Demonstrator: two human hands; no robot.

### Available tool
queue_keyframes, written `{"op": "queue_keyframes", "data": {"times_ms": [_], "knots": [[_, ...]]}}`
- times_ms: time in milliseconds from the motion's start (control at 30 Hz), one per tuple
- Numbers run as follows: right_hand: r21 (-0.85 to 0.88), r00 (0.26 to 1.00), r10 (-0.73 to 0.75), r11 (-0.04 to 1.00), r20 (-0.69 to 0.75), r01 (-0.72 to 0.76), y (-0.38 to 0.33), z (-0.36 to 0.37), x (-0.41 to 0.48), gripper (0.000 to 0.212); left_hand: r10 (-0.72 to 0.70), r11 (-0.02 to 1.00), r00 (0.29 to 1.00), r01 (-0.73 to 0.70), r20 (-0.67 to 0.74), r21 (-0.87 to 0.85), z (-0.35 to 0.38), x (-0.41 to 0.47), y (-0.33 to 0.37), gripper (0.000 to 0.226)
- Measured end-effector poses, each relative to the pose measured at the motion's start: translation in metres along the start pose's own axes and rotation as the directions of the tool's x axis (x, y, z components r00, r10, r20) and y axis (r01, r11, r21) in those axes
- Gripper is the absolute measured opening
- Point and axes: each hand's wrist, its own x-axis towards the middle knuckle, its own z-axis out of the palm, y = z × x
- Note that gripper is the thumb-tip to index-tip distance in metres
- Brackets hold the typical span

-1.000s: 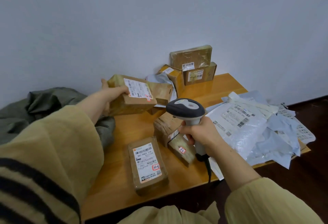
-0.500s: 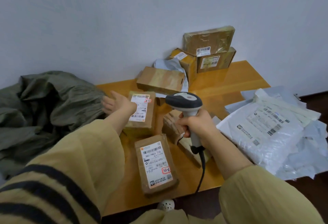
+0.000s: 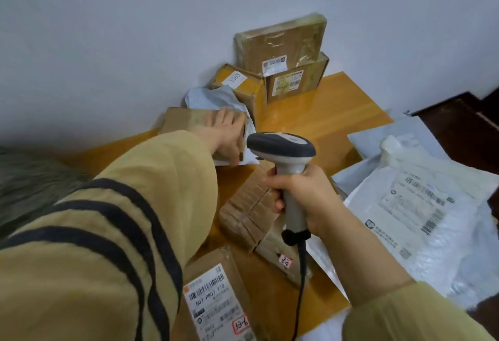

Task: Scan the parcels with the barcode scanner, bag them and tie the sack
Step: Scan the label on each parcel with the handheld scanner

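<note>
While the sack [image 3: 29,186] slumps blurred at far left, our left hand [image 3: 225,135] lies on a back box [image 3: 183,122], fingers flat, thumb over its edge; we can't tell if it grips. Right hand [image 3: 305,200] clenches the scanner [image 3: 280,146]. Mailers [image 3: 418,205] crowd the table [image 3: 324,113]: we judge most scanning, bagging and tying remain.

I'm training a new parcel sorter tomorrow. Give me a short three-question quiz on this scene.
1. True or false: the right hand grips the barcode scanner by its handle.
2. The left hand rests on: A a brown box, B a roll of tape, C a keyboard.
3. Fill in: the white mailers lie on the person's ___ side.
Key: 1 true; 2 A; 3 right.
</note>
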Motion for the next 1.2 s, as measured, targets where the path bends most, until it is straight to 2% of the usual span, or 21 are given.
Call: {"op": "queue_keyframes", "data": {"times_ms": [133,367,500,600,667,733,833,867,967,1033,1067,1133,1200], "knots": [[0.037,0.999,0.017,0.999,-0.037,-0.015,0.004,-0.007,0.01,0.01,0.024,0.992,0.999,-0.029,0.043,0.122,-0.01,0.025,0.003,0.13],[0.139,0.998,0.027,0.99,-0.055,-0.019,0.002,-0.011,0.004,0.013,0.091,0.985,0.996,-0.088,-0.013,0.145,-0.031,0.005,-0.005,0.138],[0.235,0.999,0.05,0.971,0.015,-0.052,-0.003,-0.009,-0.011,0.011,0.107,0.994,0.989,-0.103,-0.103,0.044,-0.057,-0.041,-0.015,0.142],[0.284,0.997,0.065,0.956,0.047,-0.076,-0.006,-0.006,-0.022,0.007,0.101,0.993,0.971,-0.11,-0.216,-0.034,-0.072,-0.085,-0.025,0.136],[0.346,0.994,0.067,0.933,0.092,-0.095,-0.007,-0.004,-0.028,0.013,0.086,0.988,0.946,-0.121,-0.312,-0.093,-0.078,-0.117,-0.026,0.128],[0.393,0.989,0.065,0.913,0.132,-0.113,-0.009,-0.002,-0.036,0.025,0.03,0.961,0.921,-0.133,-0.388,-0.242,-0.079,-0.15,-0.017,0.126],[0.415,0.973,0.064,0.897,0.223,-0.154,-0.008,0.002,-0.049,0.059,-0.069,0.859,0.855,-0.211,-0.514,-0.466,-0.066,-0.188,0.009,0.132],[0.428,0.966,0.05,0.89,0.253,-0.158,-0.008,0.003,-0.054,0.06,-0.083,0.834,0.834,-0.241,-0.545,-0.496,-0.059,-0.198,0.017,0.133],[0.506,0.956,-0.049,0.856,0.291,-0.11,-0.005,0.007,-0.07,0.029,-0.05,0.803,0.819,-0.307,-0.572,-0.511,-0.04,-0.225,0.039,0.136],[0.513,0.971,-0.107,0.858,0.216,-0.02,-0.001,0.006,-0.077,0.019,-0.092,0.736,0.828,-0.318,-0.553,-0.598,-0.036,-0.24,0.054,0.131],[0.497,0.979,-0.131,0.867,0.156,0.037,0.002,0.004,-0.079,0.018,-0.15,0.662,0.83,-0.319,-0.537,-0.679,-0.038,-0.247,0.062,0.12],[0.467,0.981,-0.179,0.875,0.067,0.128,0.006,0.0,-0.084,0.019,-0.318,0.434,0.816,-0.327,-0.483,-0.839,-0.042,-0.253,0.069,0.084],[0.436,0.978,-0.208,0.882,0.017,0.18,0.01,-0.004,-0.088,0.023,-0.486,0.234,0.794,-0.283,-0.365,-0.93,-0.046,-0.256,0.072,0.05]]}}
